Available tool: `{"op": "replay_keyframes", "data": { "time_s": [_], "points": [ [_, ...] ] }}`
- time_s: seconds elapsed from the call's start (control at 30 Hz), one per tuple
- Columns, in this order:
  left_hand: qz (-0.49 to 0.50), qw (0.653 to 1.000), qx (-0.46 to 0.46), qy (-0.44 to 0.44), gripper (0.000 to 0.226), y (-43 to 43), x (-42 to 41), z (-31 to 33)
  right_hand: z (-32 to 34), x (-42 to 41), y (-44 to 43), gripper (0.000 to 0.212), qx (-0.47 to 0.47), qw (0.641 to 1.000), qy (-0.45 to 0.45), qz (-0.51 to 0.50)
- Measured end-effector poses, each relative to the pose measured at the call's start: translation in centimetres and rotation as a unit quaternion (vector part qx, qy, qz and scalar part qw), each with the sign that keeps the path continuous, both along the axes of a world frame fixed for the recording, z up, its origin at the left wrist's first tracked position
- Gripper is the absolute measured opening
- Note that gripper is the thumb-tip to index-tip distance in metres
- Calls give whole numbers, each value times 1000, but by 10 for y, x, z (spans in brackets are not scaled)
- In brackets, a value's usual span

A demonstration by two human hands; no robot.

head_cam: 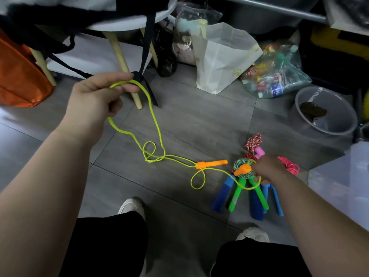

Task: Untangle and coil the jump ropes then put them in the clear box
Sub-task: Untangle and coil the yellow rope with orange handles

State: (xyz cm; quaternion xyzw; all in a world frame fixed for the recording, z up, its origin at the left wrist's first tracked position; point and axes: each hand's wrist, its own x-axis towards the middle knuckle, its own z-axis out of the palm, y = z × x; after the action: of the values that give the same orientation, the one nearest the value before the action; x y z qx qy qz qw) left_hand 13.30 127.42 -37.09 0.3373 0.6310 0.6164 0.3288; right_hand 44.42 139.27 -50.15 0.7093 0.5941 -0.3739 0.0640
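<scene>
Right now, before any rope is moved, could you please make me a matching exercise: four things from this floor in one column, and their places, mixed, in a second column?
Things:
1 yellow rope
2 green handles
3 grey tub
4 cream bag

Places:
A at the back, standing upright
B pinched in the left hand
C far right, a dark thing inside
D on the floor, just by the right hand

Pairs: 1-B, 2-D, 3-C, 4-A

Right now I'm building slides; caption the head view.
Left hand holds up the yellow-green rope; right hand reaches into the tangled rope pile.
</scene>
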Motion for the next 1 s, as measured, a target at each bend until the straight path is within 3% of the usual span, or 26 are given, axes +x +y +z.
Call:
{"op": "replay_keyframes", "data": {
  "time_s": [0.07, 0.2, 0.27, 0.37, 0.43, 0.6, 0.7, 0.77, 1.0],
  "points": [
    [-25, 1000, 2, 9, 49, -1, 0, -1, -12, 5, -1, 43, -24, 997, -61, 27],
    [-42, 999, -4, 26, 38, -3, -3, -1, -16, 10, -3, 7, -67, 986, -134, 72],
    [-37, 997, -41, 45, 32, -3, -2, 0, -14, 11, -4, 28, -76, 978, -168, 101],
    [-38, 976, -175, 121, 29, 0, 1, -5, -12, 7, -9, 12, -126, 946, -226, 196],
    [-62, 949, -252, 181, 28, 1, 2, -13, -15, 4, -17, 31, -171, 931, -233, 223],
    [-57, 940, -283, 181, 23, 2, -1, -24, -17, -4, -28, 35, -186, 930, -184, 258],
    [-107, 924, -320, 179, 19, 1, -2, -30, -31, -5, -27, 22, -171, 933, -163, 272],
    [-155, 902, -359, 182, 16, -2, -4, -38, -38, -8, -25, 11, -149, 945, -148, 249],
    [-334, 774, -484, 236, 17, -12, -12, -93, -65, -61, -10, 24, -63, 960, -112, 248]
  ]
}}
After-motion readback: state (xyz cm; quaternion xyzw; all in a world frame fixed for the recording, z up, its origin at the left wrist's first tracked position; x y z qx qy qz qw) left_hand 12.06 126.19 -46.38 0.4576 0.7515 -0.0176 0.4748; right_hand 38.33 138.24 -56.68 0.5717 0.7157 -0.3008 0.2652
